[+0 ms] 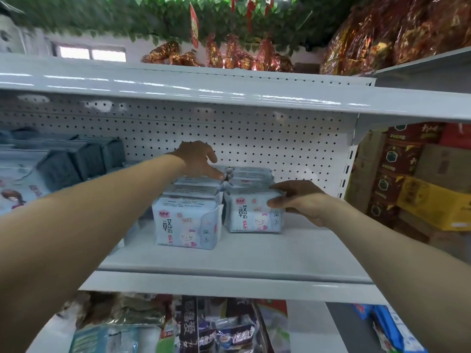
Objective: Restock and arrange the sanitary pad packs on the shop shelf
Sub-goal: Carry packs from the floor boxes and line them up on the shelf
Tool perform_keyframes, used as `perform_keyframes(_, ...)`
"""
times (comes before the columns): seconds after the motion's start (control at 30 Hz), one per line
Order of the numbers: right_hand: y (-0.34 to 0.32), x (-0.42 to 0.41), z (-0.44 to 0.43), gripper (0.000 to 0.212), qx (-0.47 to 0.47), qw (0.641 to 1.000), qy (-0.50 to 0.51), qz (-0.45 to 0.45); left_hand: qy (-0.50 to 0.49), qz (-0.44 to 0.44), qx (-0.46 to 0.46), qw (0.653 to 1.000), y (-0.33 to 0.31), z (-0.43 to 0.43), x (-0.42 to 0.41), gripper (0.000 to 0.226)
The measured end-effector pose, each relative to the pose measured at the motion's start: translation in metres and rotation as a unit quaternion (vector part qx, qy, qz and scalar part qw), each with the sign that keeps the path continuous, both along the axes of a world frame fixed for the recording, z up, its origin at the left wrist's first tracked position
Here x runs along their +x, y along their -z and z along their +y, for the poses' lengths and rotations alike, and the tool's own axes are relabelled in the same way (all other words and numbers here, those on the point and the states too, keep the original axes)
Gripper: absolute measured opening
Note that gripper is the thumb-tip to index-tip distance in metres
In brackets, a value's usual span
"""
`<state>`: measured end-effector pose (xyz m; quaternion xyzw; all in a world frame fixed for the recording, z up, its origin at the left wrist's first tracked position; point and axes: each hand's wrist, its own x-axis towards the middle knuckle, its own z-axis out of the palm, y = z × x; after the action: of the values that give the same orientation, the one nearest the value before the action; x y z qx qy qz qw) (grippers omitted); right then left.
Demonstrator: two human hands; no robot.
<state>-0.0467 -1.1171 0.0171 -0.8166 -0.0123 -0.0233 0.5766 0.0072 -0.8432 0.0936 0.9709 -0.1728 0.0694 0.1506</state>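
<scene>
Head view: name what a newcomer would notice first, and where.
Two rows of pale blue sanitary pad packs stand side by side in the middle of the white shelf. The left hand rests its fingers on top of the left row, further back, while the right hand grips the front right pack by its right side. Red-gold foil bundles crowd the top shelf above.

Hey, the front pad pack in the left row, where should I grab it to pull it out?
Probably from the front and above, pinching the front left pack across its top edge: it stands upright, face forward, with the right front pack close on its right and other packs behind, so its top is freest.
</scene>
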Motion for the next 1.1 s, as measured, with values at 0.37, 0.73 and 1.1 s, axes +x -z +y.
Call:
perform_keyframes(0.37,-0.001,0.000,0.014,0.047,-0.208,0.974,0.055,-0.077,-0.051,0.026,-0.015,0.998,-0.001,0.130,-0.051,0.067)
perform_keyframes(0.73,0.000,0.001,0.020,0.048,-0.186,0.976,0.096,-0.058,-0.065,0.165,0.048,0.983,0.018,0.209,-0.085,0.091)
perform_keyframes(1.1,0.005,-0.004,0.023,0.045,-0.177,0.977,0.096,-0.073,-0.090,0.087,0.128,0.984,0.031,0.205,-0.088,0.069)
